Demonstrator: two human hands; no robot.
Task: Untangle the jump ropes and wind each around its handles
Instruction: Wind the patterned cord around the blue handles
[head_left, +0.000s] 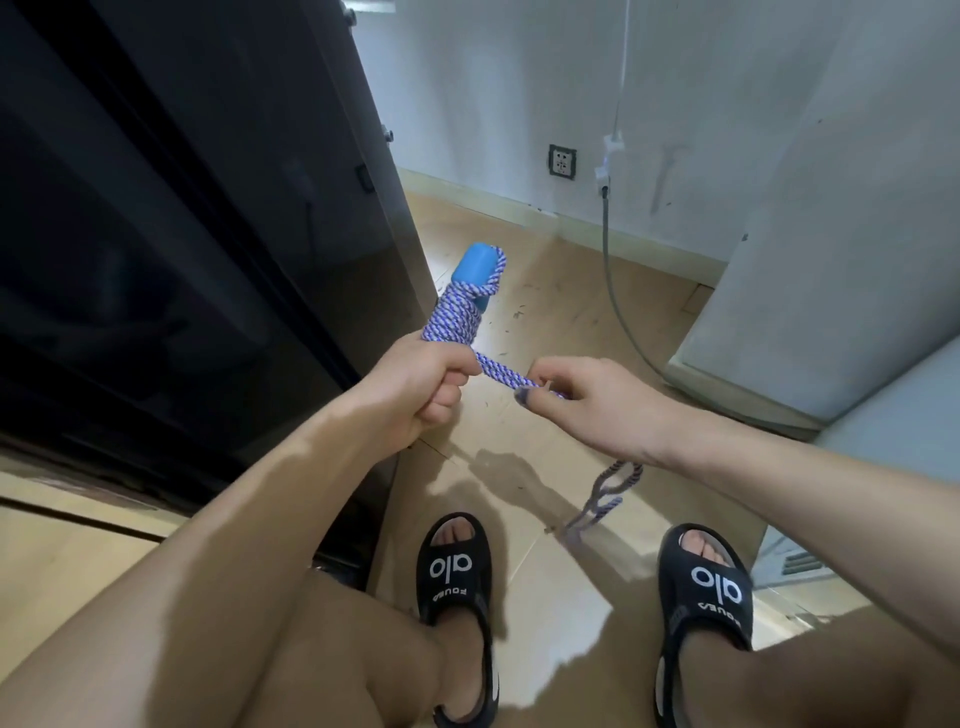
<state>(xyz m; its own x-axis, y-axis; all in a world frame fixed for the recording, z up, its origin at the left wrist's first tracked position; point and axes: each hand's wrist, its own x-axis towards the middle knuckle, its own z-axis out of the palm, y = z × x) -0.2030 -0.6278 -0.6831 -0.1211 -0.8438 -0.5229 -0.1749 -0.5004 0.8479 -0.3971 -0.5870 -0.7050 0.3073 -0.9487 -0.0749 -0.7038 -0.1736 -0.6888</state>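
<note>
Gripping the blue handles (471, 271) in a fist, the left hand (415, 387) holds them tilted up and away from the body, w/ the purple-white rope (453, 318) wound in several tight turns around them just above the fist. One loop of rope runs up to the top end of the handles. How many handles sit inside the coil can't be told; only a blue end shows.

From the coil a short stretch of rope runs taut, down and to the right, to the right hand (587, 400). That hand pinches the rope between thumb and curled fingertips; other fingers are folded in. The 2 hands are near each other, not touching, both held above the floor in front of the knees.

Below the right wrist the loose end of rope (610, 493) hangs in a small tangle w/ a loop in it, reaching toward the tiled floor (545, 322) btwn the feet. Feet wear black sandals (457, 577) w/ white lettering.

Left side: a dark glossy cabinet (182, 208). Back: white wall w/ a socket (562, 162) and a grey cable (615, 291) running down to the floor. Right: a pale grey unit (831, 260).
</note>
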